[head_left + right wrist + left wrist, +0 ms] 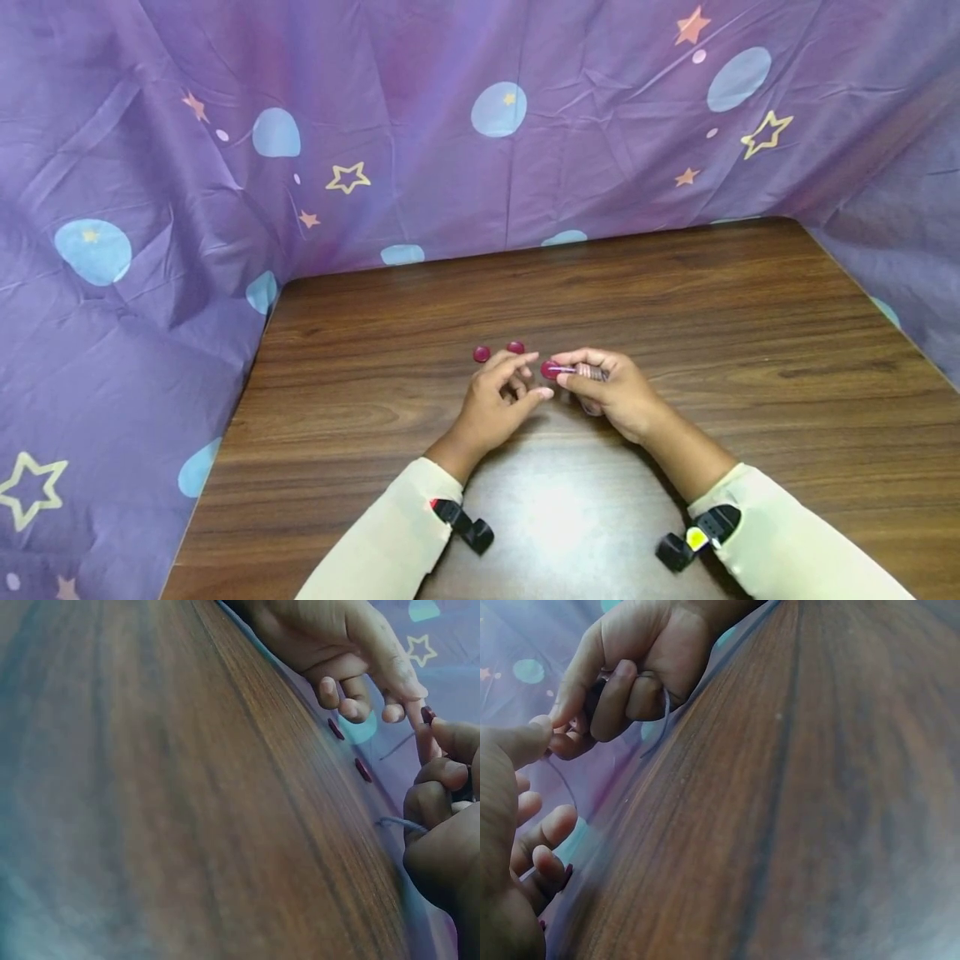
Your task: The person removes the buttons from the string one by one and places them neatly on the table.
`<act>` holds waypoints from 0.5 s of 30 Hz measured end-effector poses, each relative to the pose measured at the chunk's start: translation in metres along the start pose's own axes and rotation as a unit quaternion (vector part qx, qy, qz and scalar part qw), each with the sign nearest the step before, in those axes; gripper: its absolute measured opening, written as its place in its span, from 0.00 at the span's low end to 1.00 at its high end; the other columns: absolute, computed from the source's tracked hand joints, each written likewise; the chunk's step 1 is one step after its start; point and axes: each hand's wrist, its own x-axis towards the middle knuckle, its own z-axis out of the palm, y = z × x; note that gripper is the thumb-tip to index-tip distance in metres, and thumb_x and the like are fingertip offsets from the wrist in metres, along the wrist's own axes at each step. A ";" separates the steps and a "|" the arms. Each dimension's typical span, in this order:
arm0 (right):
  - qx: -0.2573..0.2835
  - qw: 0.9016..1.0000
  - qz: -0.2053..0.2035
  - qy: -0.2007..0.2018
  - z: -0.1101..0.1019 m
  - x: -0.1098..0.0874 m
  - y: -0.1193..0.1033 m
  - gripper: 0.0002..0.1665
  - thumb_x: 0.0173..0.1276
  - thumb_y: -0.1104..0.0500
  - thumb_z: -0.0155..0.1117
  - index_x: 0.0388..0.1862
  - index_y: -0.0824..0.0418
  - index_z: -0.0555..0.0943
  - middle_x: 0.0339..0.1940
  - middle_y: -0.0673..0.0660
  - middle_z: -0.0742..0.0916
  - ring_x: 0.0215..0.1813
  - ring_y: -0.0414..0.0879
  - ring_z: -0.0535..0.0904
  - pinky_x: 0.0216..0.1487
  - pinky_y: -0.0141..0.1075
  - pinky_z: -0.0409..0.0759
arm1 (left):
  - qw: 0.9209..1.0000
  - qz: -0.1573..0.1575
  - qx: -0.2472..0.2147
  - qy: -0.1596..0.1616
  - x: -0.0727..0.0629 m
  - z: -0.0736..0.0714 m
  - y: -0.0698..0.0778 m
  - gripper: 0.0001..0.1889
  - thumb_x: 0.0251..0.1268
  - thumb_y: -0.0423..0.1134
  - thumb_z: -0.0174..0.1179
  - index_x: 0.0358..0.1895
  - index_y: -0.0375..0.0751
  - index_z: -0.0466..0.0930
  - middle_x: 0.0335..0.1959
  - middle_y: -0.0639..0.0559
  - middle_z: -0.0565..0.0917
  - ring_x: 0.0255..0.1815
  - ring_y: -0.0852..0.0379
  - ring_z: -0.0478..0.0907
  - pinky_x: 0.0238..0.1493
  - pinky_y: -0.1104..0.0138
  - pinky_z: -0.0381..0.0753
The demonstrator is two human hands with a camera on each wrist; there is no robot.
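My right hand (611, 392) pinches a dark red round button (550, 370) between thumb and forefinger. A thin pale purple cord (564, 368) crosses the button's face. One end of the cord (667, 712) hangs out from under the right hand's curled fingers, and another stretch dangles below the pinch. Something with pink and pale stripes (591, 372) shows within that hand, mostly hidden by its fingers. Facing it, my left hand (495, 404) has its thumb and forefinger spread apart close to the button, the other fingers loosely bent.
Two more dark red buttons (482, 354) (515, 347) lie on the brown wooden table (360, 333) just beyond the left hand. A purple curtain (420, 125) with stars and blue shapes hangs along the table's back and sides. Each sleeve carries a black wrist camera (474, 533).
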 end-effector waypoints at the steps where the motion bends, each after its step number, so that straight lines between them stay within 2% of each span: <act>1: 0.000 1.000 0.001 -0.002 0.001 0.000 0.000 0.16 0.76 0.69 0.69 0.52 0.50 0.91 0.23 0.41 0.80 0.19 0.33 0.67 0.21 0.25 0.65 | 1.000 0.000 -0.001 -0.001 0.000 0.000 0.000 0.26 0.64 0.29 0.78 0.65 0.26 0.83 0.45 0.33 0.83 0.31 0.59 0.80 0.32 0.75 0.78; 8: -0.019 1.000 -0.001 -0.003 0.003 -0.001 0.001 0.14 0.74 0.69 0.71 0.51 0.54 0.91 0.23 0.43 0.81 0.18 0.33 0.65 0.21 0.25 0.63 | 1.000 0.000 0.007 -0.011 0.000 -0.001 -0.001 0.25 0.64 0.30 0.78 0.64 0.29 0.85 0.46 0.36 0.83 0.31 0.66 0.77 0.31 0.77 0.77; 15: -0.023 1.000 -0.006 -0.012 0.003 -0.002 0.001 0.14 0.74 0.70 0.70 0.46 0.51 0.91 0.20 0.43 0.79 0.18 0.33 0.65 0.20 0.26 0.62 | 1.000 0.007 0.010 -0.014 0.000 -0.001 0.000 0.22 0.64 0.30 0.78 0.61 0.30 0.87 0.48 0.37 0.85 0.31 0.63 0.78 0.31 0.76 0.78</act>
